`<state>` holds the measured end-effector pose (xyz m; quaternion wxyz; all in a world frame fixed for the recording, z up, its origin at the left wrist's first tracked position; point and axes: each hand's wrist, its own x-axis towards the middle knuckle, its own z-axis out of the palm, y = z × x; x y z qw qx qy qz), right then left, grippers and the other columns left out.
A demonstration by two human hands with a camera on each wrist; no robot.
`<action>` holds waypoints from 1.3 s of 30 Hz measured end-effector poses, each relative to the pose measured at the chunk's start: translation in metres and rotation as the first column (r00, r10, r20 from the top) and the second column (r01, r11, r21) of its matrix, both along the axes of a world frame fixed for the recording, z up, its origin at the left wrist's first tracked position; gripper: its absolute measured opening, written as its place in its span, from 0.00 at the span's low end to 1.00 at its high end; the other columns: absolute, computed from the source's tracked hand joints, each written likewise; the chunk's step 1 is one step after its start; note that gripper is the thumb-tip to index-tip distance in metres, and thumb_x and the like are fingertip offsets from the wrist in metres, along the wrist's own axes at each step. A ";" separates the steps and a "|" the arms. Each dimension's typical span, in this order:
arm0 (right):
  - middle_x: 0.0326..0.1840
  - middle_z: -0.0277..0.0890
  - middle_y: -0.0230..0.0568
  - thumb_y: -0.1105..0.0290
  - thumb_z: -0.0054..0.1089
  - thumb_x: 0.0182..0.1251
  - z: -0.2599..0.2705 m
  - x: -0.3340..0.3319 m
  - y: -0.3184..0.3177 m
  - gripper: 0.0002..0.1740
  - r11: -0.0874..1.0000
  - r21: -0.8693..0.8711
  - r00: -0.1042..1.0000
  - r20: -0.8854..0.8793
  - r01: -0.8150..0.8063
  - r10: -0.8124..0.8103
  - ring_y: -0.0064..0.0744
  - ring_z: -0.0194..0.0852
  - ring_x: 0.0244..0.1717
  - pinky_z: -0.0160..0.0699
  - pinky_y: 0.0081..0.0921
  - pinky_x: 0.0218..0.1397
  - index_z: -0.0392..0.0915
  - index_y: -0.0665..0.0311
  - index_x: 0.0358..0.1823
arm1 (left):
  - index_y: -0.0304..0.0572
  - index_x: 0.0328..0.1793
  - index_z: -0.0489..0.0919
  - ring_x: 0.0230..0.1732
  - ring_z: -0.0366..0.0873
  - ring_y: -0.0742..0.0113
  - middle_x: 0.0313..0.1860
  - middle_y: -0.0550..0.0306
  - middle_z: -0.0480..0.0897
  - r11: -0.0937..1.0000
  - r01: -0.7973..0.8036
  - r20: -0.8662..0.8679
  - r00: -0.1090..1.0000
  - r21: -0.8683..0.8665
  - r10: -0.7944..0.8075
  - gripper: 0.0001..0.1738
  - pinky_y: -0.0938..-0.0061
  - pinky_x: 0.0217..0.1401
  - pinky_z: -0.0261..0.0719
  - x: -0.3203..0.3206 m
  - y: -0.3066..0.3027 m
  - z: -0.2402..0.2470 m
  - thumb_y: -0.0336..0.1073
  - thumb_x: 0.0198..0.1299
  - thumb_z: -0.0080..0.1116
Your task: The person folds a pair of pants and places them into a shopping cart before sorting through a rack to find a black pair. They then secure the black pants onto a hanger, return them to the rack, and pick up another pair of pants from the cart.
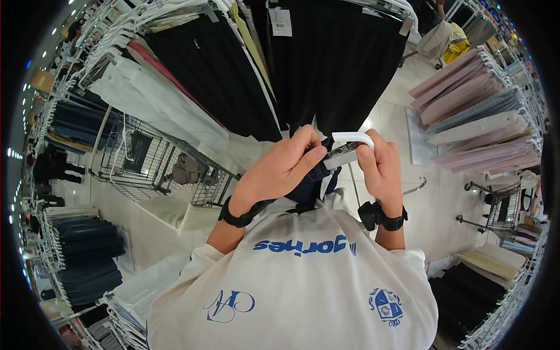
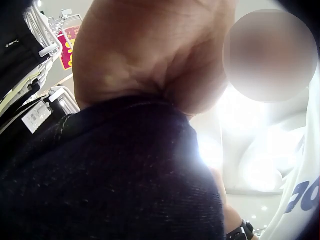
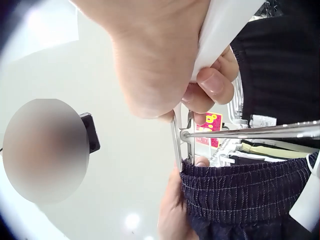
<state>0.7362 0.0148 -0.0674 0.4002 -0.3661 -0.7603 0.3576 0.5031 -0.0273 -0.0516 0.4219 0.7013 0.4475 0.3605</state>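
Observation:
Dark navy trousers or a skirt with an elastic, stitched waistband (image 3: 235, 187) hang from a white clip hanger (image 1: 354, 137) in front of the chest. My left hand (image 1: 283, 166) holds the garment at its waistband, beside the clip. In the left wrist view the dark cloth (image 2: 110, 170) covers much of that hand's fingers. My right hand (image 1: 382, 163) grips the hanger's white part, fingers curled round it. The right wrist view shows a metal clip (image 3: 177, 142) at the waistband's edge and a shiny metal rod (image 3: 255, 132) running from it. A white tag (image 3: 306, 205) hangs at the waistband.
Black trousers (image 1: 338, 64) and white trousers (image 1: 157, 99) hang on a rack ahead. A wire shopping cart (image 1: 140, 157) stands to the left, holding a brown item. Pink garments (image 1: 455, 87) hang at the right, dark jeans (image 1: 87, 251) at the left. Another cart (image 1: 501, 204) stands right.

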 end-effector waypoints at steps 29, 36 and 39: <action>0.14 0.65 0.47 0.53 0.57 0.76 0.004 -0.005 0.014 0.23 1.000 0.028 0.990 0.144 -0.004 0.000 0.50 0.64 0.14 0.62 0.34 0.21 0.72 0.66 0.30 | 0.36 0.45 0.66 0.22 0.76 0.46 0.20 0.45 0.74 0.983 -0.172 -0.134 0.975 0.060 0.178 0.12 0.59 0.27 0.69 0.025 0.008 0.010 0.38 0.78 0.45; 0.14 0.65 0.46 0.53 0.56 0.76 -0.002 -0.012 0.021 0.23 1.000 0.010 0.994 0.102 -0.028 0.026 0.49 0.63 0.15 0.62 0.34 0.21 0.71 0.66 0.30 | 0.37 0.45 0.65 0.23 0.75 0.49 0.21 0.46 0.74 0.983 -0.183 -0.086 0.980 -0.026 0.180 0.10 0.61 0.29 0.68 0.022 0.009 0.011 0.37 0.76 0.46; 0.15 0.66 0.45 0.52 0.55 0.76 -0.012 -0.011 0.024 0.23 0.998 -0.025 0.999 0.010 -0.051 0.051 0.43 0.63 0.14 0.62 0.32 0.22 0.73 0.66 0.31 | 0.37 0.46 0.66 0.25 0.74 0.56 0.25 0.47 0.74 0.991 -0.126 -0.002 0.992 -0.033 0.126 0.09 0.64 0.31 0.68 0.013 0.010 0.003 0.35 0.73 0.50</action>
